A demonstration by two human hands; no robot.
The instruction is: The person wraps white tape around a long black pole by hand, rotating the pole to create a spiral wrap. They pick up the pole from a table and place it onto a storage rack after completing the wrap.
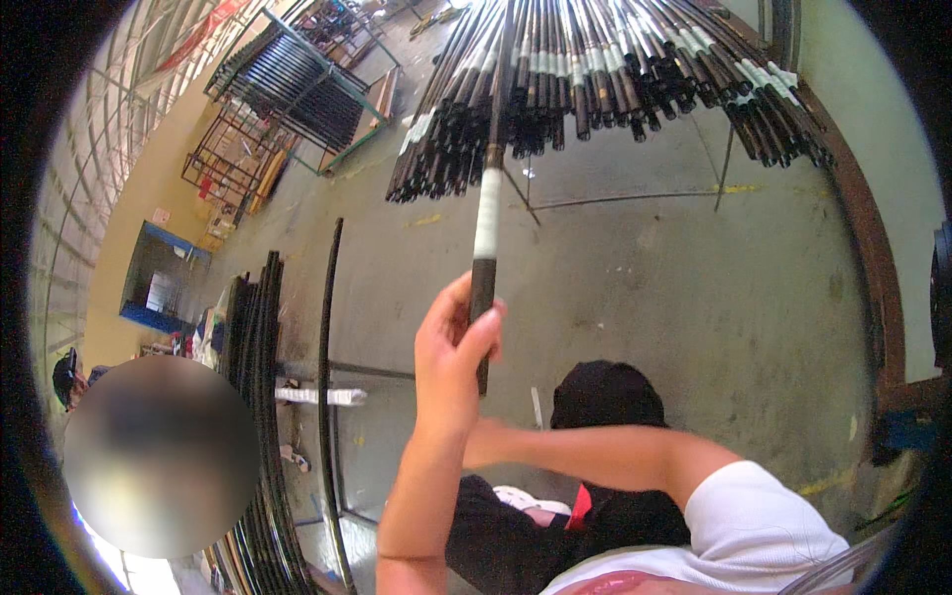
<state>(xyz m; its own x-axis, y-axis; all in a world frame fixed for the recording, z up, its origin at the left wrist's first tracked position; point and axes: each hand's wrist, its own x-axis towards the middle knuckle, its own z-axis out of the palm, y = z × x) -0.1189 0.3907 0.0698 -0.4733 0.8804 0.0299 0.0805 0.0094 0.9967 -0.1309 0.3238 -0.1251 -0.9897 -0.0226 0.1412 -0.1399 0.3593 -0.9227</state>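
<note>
In the middle of the head view my left hand [456,347] is wrapped round the near end of a long dark tube [483,278]. A white band [488,213] circles the tube just beyond my fingers, and its far part reaches over a rack of similar tubes. My right forearm crosses from the right, below the left hand. Blurred and partly behind my left wrist, my right hand [488,443] keeps its fingers out of sight, so I cannot tell what it holds. Many dark tubes [585,89] with white bands lie side by side at the top.
Long black tubes [263,357] stand in a row at the left, near a person with a blurred head [164,456]. Another rack of dark tubes [293,84] is at the far left. A brown beam [861,228] edges the right wall. Grey floor [674,268] lies below.
</note>
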